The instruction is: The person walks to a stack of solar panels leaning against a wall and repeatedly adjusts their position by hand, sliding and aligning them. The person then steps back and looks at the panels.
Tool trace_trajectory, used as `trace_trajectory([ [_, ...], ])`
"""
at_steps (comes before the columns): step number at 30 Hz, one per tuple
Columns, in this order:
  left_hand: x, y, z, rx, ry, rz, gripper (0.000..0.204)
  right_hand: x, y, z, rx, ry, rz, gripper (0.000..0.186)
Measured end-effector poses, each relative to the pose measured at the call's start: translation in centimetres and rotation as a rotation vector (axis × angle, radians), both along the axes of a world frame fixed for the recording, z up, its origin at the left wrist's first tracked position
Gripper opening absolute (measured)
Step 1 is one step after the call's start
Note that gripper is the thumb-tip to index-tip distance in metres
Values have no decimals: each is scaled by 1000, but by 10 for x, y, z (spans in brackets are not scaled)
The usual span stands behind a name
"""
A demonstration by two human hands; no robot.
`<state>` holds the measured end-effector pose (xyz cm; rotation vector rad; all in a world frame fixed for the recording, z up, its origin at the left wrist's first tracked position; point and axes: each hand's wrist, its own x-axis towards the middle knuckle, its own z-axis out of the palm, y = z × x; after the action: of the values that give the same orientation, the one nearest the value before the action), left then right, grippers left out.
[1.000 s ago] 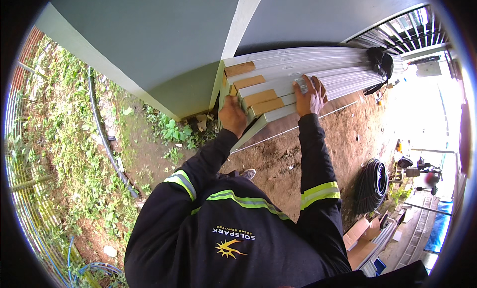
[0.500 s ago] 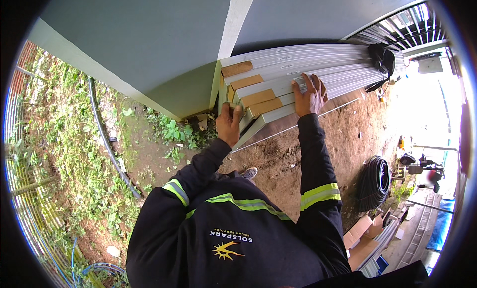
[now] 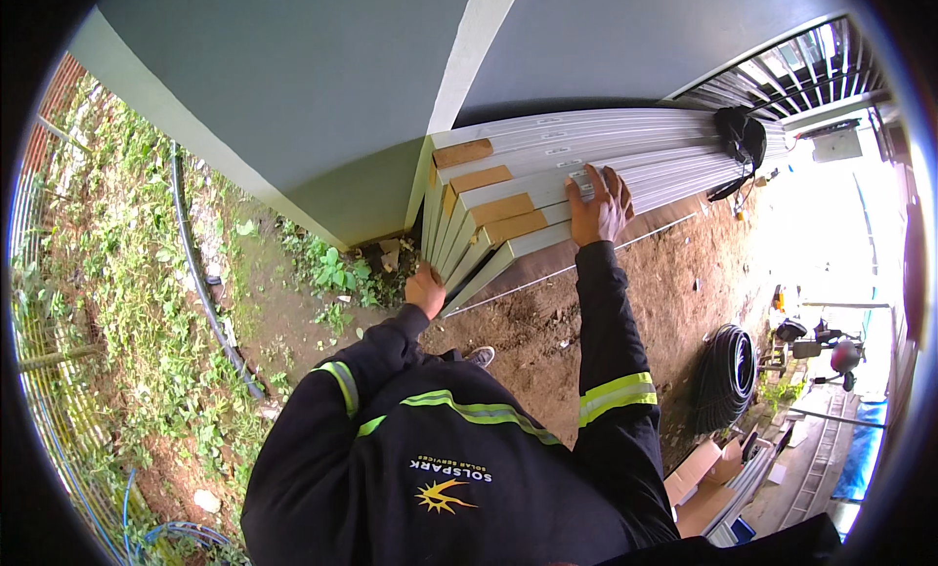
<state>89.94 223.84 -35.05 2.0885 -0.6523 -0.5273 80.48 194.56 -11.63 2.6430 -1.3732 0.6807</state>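
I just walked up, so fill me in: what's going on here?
A person is handling a row of pale-edged panels standing on edge beside a grey wall. The right hand lies on their top edges; the left hand is lower, at the near end, its grip unclear. Brown coverings sit on near corners, and a black item lies toward the far end.

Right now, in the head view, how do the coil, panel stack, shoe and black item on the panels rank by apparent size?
1. Panel stack
2. Coil
3. Black item on the panels
4. Shoe, mostly hidden
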Motion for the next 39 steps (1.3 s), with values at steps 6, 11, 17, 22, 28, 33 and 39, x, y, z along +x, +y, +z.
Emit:
trace_trajectory([
  [6, 28, 22, -7, -346, 1094, 143, 13, -1, -1, -3, 38, -44, 25, 54],
  [11, 42, 10, 47, -582, 1313, 101, 8, -1, 0, -1, 58, -30, 12, 54],
  [17, 57, 14, 65, -747, 1544, 144, 17, -1, -1, -2, 28, -13, 20, 53],
  [22, 86, 45, 52, -895, 1563, 319, 29, -3, -3, -6, 17, -12, 22, 52],
  [28, 150, 67, -37, -372, 904, 519, 45, -3, -6, -7, 1, -5, 21, 53],
  [33, 177, 77, -78, 223, 77, 276, 73, 0, -4, -5, 9, 4, -8, 55],
  [39, 109, 110, -23, 188, 379, 461, 44, -2, -3, -6, 34, -28, -3, 58],
])
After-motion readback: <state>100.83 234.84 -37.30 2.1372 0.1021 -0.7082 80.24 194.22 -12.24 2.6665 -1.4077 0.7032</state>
